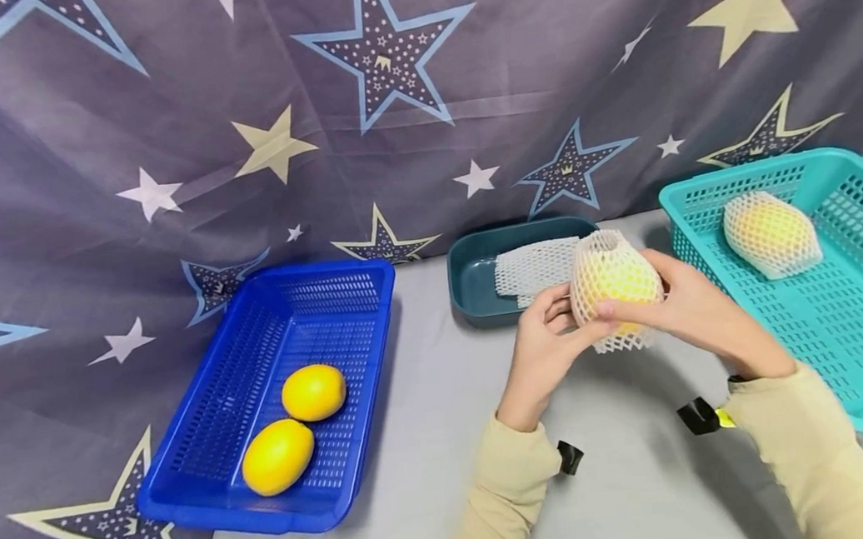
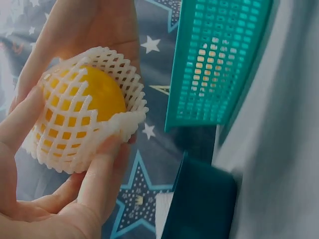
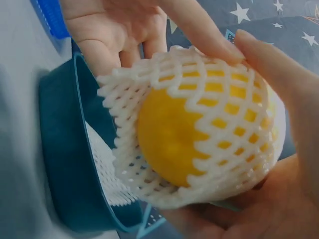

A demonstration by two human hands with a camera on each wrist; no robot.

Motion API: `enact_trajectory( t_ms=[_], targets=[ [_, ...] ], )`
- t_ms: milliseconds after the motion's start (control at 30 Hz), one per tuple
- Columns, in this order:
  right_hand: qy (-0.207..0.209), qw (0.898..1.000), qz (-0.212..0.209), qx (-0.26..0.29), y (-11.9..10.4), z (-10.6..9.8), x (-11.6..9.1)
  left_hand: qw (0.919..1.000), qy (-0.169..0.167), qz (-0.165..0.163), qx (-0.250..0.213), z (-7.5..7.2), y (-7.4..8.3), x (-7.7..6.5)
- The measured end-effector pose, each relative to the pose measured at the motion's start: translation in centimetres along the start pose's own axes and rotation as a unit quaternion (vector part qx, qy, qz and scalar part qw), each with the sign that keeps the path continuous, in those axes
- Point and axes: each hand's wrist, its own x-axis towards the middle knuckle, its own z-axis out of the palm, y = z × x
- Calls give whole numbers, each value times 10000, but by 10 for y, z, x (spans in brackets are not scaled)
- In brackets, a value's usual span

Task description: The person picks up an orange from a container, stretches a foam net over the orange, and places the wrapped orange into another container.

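Both hands hold a yellow oval fruit [image 3: 169, 134] in a white foam net sleeve [image 2: 65, 119], raised above the table. My left hand [image 1: 545, 337] grips its left side, with thumb and fingers around the net in the left wrist view. On the other side, my right hand [image 1: 693, 305] holds the sleeve between thumb and fingers. The net's end gapes, and bare yellow skin shows through it in both wrist views. Just behind the hands, a dark teal bin [image 1: 470, 283] contains flat white foam netting [image 1: 532, 267].
Two bare yellow fruits [image 1: 314, 392] lie in a blue basket [image 1: 357, 279] on the left. A turquoise basket [image 1: 858, 348] at the right contains another netted fruit [image 1: 770, 233]. A star-patterned curtain [image 1: 410, 171] hangs behind the grey table [image 1: 428, 437].
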Motion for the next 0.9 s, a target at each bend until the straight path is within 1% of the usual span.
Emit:
enact_trajectory(
  t_ms=[167,233,433,533,667,767,900],
  targets=[
    [276,9995,62,-133,3,-12,-5,9995,-27,124,-296,18,-3,5],
    [350,9992,177,-113,4,-16,-7,9991,-17,172,-385,24,-3,7],
    [639,9967,409,-280,8,-23,-12,9972,106,135,-721,40,-9,10],
    [616,9963,524,-274,10,-25,-15,9958,100,77,-905,45,-15,11],
    [594,9958,615,-317,15,-28,-18,9947,-15,2,-1030,51,-22,12],
    [671,9952,599,-392,19,-32,-19,9937,-187,19,-1104,55,-26,13],
    [668,9951,517,-511,22,-39,-20,9915,-358,-5,-1252,62,-31,15]
  ],
)
